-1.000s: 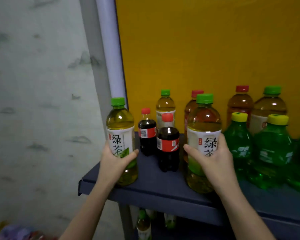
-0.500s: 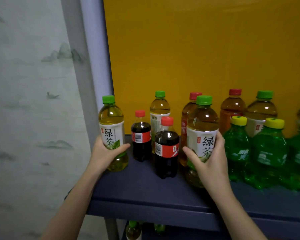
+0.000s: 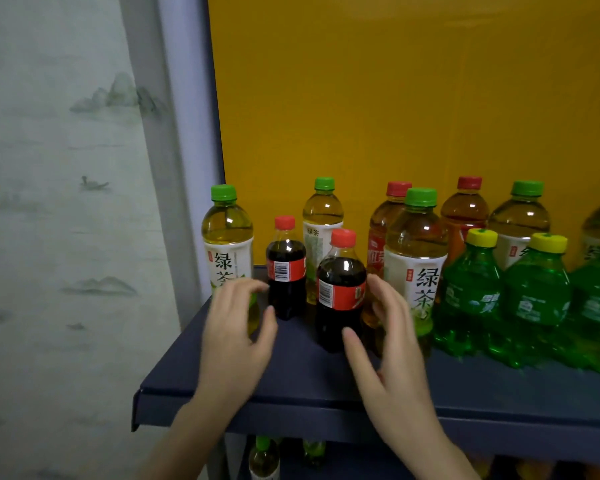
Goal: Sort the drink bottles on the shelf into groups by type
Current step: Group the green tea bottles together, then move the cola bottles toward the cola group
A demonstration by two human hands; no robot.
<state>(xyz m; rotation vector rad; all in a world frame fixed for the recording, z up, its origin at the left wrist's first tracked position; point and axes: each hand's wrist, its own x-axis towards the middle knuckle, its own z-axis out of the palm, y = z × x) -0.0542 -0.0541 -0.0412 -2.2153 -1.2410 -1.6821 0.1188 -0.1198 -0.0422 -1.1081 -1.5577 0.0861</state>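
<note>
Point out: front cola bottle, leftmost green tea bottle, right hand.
front cola bottle [image 3: 340, 294], head view, red label.
leftmost green tea bottle [image 3: 226, 233], head view, upper body.
right hand [image 3: 392, 341], head view, back of hand.

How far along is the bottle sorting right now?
Partly done. The green soda bottles already stand together at the front right. In hand: nothing; the left hand and right hand are open, either side of the front cola bottle. Left: green tea bottles are split by the colas, and red-capped tea bottles sit between green-capped ones at the back.
</note>
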